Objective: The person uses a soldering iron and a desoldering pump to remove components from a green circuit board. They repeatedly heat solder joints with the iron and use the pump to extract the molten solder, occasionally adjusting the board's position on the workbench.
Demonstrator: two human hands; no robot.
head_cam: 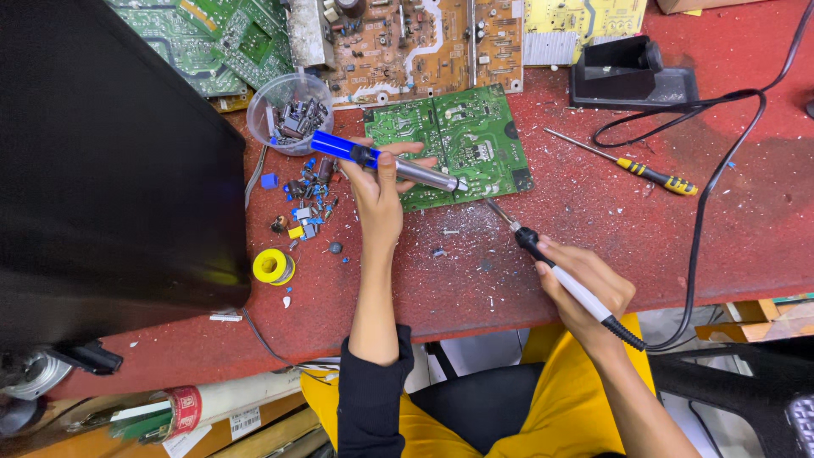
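Two tools are in hand above a green circuit board lying flat on the red worktable. The left hand is closed around a blue and silver solder sucker, its silver tip resting on the board's near edge. The right hand is wrapped, pen-fashion, around a white-handled soldering iron, whose metal tip points up toward the same edge, just beside the sucker's tip.

At the bottom left, below the table edge, lies a white roll with a red printed label. A yellow spool of solder sits left of the forearm, near a scatter of small loose parts and a clear cup of parts. A yellow-handled screwdriver lies to the right of the board.
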